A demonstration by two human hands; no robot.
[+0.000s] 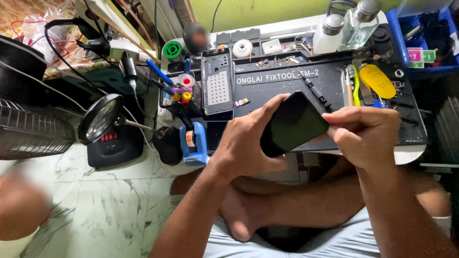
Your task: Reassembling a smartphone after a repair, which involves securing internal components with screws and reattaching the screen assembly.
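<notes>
the person sat cross-legged on the pale marble floor (110, 210) in front of a low work table (406, 154) covered by a black mat (287, 88). both hands were raised just above the near edge of that table, and between them was a dark phone (291, 125), screen blank, tilted with one end higher toward the right. the left hand (244, 141) was wrapped around the phone's lower left end, fingers curled over its upper edge and thumb beneath. the right hand (366, 136) was closed in a tight pinch at the phone's upper right corner, fingertips touching the edge; whether anything small was held in that pinch could not be told.

on the mat, well behind the hands, lay an opened phone frame (217, 81), face up, standing lengthwise. a black screwdriver (313, 88) lay slanted near the mat's middle. a yellow flat tool (377, 81) rested toward the right side, with tweezers (348, 86) just beside it. two clear bottles (346, 26) stood at the far right corner. a blue tape dispenser (193, 143) sat at the left edge of the table, and a round magnifier (100, 117) on a black base stood on the floor further left. a blue bin (423, 45) was at the far right
</notes>
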